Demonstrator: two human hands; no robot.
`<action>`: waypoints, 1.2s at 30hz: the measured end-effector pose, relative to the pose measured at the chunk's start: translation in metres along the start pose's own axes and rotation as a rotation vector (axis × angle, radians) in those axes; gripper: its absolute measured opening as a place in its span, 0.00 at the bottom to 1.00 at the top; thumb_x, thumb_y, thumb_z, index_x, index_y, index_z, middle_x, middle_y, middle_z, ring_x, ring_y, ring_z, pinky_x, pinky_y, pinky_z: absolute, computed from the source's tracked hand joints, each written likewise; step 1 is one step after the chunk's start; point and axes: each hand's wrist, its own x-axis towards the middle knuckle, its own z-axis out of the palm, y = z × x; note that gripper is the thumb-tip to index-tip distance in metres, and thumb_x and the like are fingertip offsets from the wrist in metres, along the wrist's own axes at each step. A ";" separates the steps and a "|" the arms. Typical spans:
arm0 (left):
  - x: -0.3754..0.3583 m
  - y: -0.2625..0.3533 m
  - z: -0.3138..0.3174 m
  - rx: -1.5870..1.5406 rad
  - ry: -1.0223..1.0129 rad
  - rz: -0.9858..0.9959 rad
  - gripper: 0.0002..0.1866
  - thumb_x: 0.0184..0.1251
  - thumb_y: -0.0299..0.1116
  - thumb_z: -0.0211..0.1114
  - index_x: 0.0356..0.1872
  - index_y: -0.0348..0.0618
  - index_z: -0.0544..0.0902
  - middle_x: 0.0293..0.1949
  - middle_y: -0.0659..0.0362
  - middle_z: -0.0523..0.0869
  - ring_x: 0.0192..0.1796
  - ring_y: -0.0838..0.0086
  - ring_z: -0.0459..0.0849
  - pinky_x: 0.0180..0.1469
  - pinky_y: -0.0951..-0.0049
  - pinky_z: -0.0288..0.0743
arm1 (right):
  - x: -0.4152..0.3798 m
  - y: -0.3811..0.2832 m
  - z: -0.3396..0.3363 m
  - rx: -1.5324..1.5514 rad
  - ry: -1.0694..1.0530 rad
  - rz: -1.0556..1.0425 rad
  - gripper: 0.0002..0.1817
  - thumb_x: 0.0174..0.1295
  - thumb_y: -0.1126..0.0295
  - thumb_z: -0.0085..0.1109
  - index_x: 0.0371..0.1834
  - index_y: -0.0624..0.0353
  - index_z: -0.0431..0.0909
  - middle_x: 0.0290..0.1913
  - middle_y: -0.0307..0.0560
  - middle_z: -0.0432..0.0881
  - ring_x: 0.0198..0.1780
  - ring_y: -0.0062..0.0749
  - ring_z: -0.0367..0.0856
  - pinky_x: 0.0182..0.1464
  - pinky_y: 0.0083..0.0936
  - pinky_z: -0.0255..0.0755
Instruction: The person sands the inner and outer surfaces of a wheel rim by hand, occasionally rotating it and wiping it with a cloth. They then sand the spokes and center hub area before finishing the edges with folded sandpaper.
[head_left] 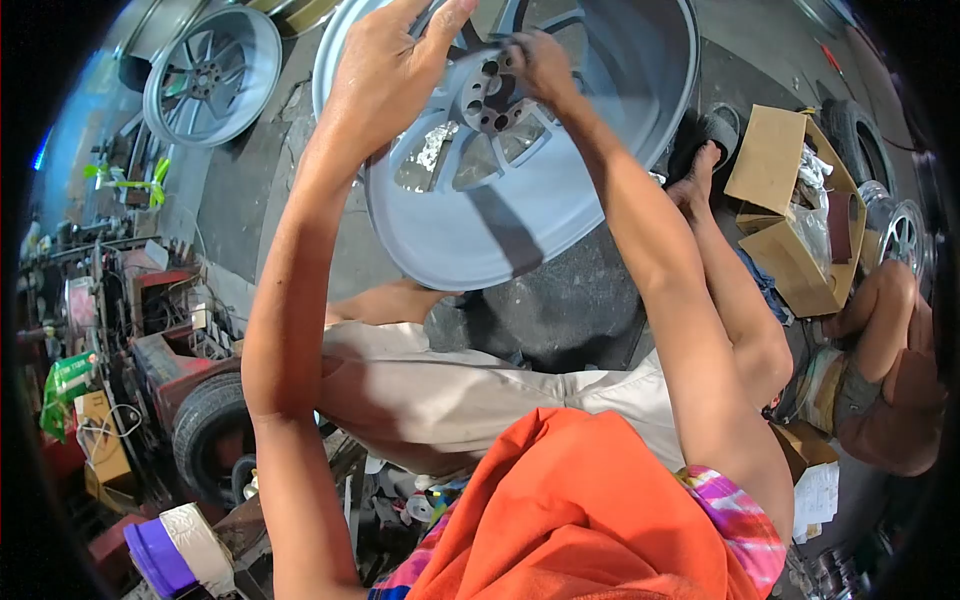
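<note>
A large grey alloy wheel [440, 235] is tilted in front of my legs, its spokes and hub facing up toward me. My left hand [390, 75] is over the wheel's left side, thumb spread from the fingers; its fingertips run past the top edge of view. My right hand [542, 68] is at the hub [492, 92], beside the bolt holes. Its fingers are curled and slightly blurred against the metal. Whatever lies under those fingertips is hidden.
Another alloy wheel [212, 75] stands at upper left. To the right are an open cardboard box [770, 165] with plastic wrapping, a tyre [858, 145] and another person's bent leg [885, 310]. Tools and a tyre [212, 435] crowd the left, near a purple tape roll [160, 555].
</note>
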 end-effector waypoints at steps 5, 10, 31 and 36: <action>0.005 -0.001 0.001 0.047 -0.007 -0.002 0.20 0.78 0.40 0.58 0.55 0.29 0.81 0.47 0.38 0.86 0.52 0.49 0.84 0.56 0.60 0.74 | -0.016 -0.058 0.007 -0.275 -0.136 -0.669 0.09 0.54 0.65 0.62 0.36 0.52 0.88 0.44 0.48 0.86 0.52 0.50 0.82 0.56 0.43 0.77; -0.003 -0.010 0.001 -0.008 -0.005 -0.044 0.21 0.78 0.40 0.57 0.55 0.29 0.81 0.47 0.36 0.86 0.52 0.48 0.84 0.55 0.59 0.74 | -0.002 -0.004 -0.011 -0.157 -0.114 -0.162 0.11 0.61 0.65 0.59 0.42 0.55 0.86 0.45 0.53 0.85 0.50 0.53 0.82 0.55 0.44 0.77; 0.005 -0.006 0.012 -0.088 -0.002 0.035 0.19 0.78 0.38 0.57 0.55 0.31 0.81 0.46 0.38 0.87 0.50 0.49 0.85 0.54 0.60 0.75 | 0.037 0.029 -0.022 -0.291 -0.331 -0.185 0.13 0.61 0.59 0.62 0.45 0.45 0.89 0.42 0.48 0.89 0.44 0.50 0.87 0.47 0.43 0.80; 0.008 -0.015 0.019 -0.030 0.064 0.164 0.19 0.78 0.38 0.57 0.54 0.30 0.81 0.46 0.38 0.87 0.50 0.48 0.85 0.55 0.60 0.75 | -0.020 -0.064 0.040 -0.586 -0.267 -0.926 0.05 0.61 0.63 0.62 0.33 0.44 0.88 0.37 0.37 0.89 0.47 0.34 0.88 0.62 0.43 0.70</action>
